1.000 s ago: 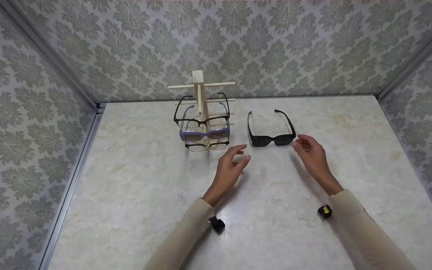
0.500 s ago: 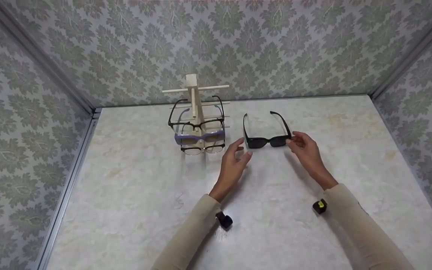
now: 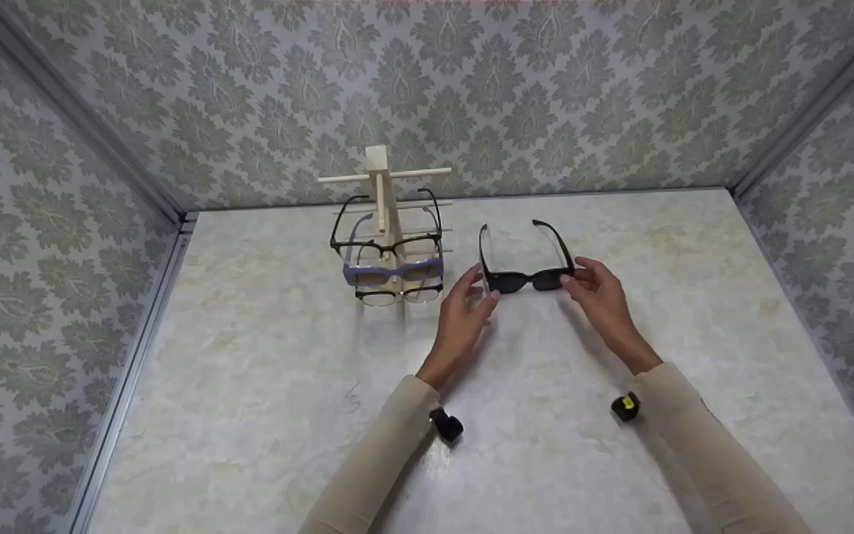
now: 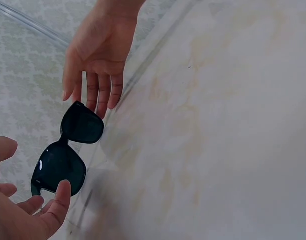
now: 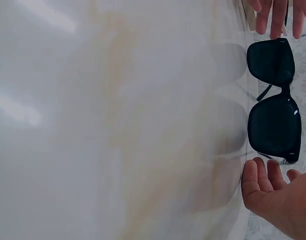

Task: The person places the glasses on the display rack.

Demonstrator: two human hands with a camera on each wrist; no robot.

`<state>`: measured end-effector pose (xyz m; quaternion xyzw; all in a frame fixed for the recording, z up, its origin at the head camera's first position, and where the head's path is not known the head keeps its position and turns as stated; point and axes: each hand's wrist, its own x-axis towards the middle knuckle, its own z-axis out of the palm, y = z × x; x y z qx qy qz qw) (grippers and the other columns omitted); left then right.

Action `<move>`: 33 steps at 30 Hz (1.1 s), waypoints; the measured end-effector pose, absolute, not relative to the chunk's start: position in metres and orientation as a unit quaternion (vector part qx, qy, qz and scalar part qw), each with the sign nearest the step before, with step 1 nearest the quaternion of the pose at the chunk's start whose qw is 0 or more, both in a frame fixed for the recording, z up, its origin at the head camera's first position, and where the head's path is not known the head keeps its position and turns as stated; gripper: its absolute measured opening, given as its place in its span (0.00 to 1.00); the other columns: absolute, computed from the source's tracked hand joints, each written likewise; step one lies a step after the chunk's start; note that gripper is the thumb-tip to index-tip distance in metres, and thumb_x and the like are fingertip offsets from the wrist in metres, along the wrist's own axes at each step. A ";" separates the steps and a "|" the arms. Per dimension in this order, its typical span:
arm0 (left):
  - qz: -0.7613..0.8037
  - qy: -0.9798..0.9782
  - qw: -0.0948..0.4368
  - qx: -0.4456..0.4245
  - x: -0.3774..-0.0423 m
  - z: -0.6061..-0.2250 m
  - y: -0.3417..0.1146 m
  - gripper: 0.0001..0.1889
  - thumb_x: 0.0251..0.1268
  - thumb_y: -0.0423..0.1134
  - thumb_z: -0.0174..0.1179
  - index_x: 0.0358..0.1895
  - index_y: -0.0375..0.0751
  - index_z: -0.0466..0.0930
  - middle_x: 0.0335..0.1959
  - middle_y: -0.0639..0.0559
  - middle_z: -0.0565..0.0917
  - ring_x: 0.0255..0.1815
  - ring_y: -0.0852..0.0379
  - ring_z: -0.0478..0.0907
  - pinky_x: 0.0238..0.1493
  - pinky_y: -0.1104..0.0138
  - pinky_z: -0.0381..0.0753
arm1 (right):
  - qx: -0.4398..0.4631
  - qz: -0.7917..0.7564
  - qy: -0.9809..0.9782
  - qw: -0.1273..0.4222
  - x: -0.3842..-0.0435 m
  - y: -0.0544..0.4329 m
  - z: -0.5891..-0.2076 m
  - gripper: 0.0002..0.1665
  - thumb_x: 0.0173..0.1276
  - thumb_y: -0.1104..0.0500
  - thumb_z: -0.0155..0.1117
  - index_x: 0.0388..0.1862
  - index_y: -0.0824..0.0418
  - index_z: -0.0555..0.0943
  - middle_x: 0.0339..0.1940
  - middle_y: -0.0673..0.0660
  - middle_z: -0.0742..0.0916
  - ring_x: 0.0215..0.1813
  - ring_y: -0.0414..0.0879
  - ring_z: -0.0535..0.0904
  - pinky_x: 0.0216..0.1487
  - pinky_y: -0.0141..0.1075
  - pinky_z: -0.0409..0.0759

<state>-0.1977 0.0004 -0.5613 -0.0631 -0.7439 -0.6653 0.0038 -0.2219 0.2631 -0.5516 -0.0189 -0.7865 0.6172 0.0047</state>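
Black sunglasses (image 3: 507, 282) stand unfolded on the table (image 3: 264, 415), dark lenses toward me and temples pointing back. My left hand (image 3: 459, 330) is at their left corner, thumb tip by the lower lens edge and relaxed fingers outside the temple. At the right corner is my right hand (image 3: 605, 304), its thumb tip in front of the frame and fingers beside the hinge. In the left wrist view the right hand's fingers hang nearly straight above the sunglasses (image 4: 60, 167). The right wrist view shows fingertips of both hands close at either end of the sunglasses (image 5: 275, 127).
Left of the sunglasses is a wooden eyewear stand (image 3: 376, 159) with crossbars. It bears black-framed glasses (image 3: 423, 238), purple sunglasses (image 3: 356, 277) below them and half-rimmed glasses (image 3: 368, 295) lowest. Patterned wall panels (image 3: 471, 96) enclose the table's back and sides.
My left hand has moved right and forward from beside the stand to the left corner of the sunglasses. The right hand has edged in at the right corner. The sunglasses stay in place.
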 end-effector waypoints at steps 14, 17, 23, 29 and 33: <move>-0.682 -0.729 -0.001 -0.050 -0.209 -0.567 0.007 0.35 0.83 0.41 0.65 0.85 0.35 0.65 0.76 0.37 0.77 0.68 0.44 0.82 0.51 0.62 0.90 | -0.018 0.609 -0.793 0.004 -0.228 0.259 -0.554 0.36 0.86 0.55 0.65 0.84 0.69 0.68 0.70 0.72 0.81 0.59 0.42 0.81 0.55 0.24 0.82; -0.687 -0.725 -0.004 -0.049 -0.211 -0.566 0.008 0.34 0.83 0.40 0.64 0.85 0.34 0.65 0.75 0.37 0.77 0.67 0.45 0.82 0.52 0.62 0.90 | -0.023 0.608 -0.793 0.008 -0.229 0.259 -0.554 0.35 0.87 0.56 0.64 0.84 0.69 0.68 0.71 0.72 0.82 0.59 0.43 0.81 0.55 0.24 0.83; -0.685 -0.727 -0.006 -0.046 -0.216 -0.565 0.006 0.33 0.82 0.38 0.64 0.83 0.34 0.67 0.74 0.36 0.78 0.66 0.45 0.83 0.55 0.61 0.90 | -0.022 0.617 -0.786 0.021 -0.232 0.257 -0.553 0.32 0.87 0.57 0.63 0.82 0.70 0.70 0.68 0.71 0.83 0.58 0.43 0.82 0.57 0.30 0.85; -0.679 -0.732 -0.005 -0.044 -0.223 -0.566 0.007 0.33 0.82 0.38 0.64 0.83 0.33 0.67 0.71 0.35 0.81 0.65 0.46 0.83 0.55 0.61 0.90 | -0.023 0.617 -0.786 0.021 -0.235 0.257 -0.556 0.32 0.87 0.56 0.63 0.82 0.69 0.70 0.67 0.69 0.83 0.59 0.45 0.82 0.62 0.38 0.86; -0.686 -0.727 -0.010 -0.038 -0.226 -0.566 0.010 0.34 0.83 0.38 0.64 0.84 0.31 0.65 0.70 0.33 0.81 0.64 0.47 0.84 0.55 0.63 0.89 | -0.026 0.617 -0.786 0.023 -0.236 0.257 -0.557 0.32 0.87 0.56 0.63 0.81 0.69 0.71 0.67 0.70 0.83 0.59 0.47 0.83 0.60 0.35 0.86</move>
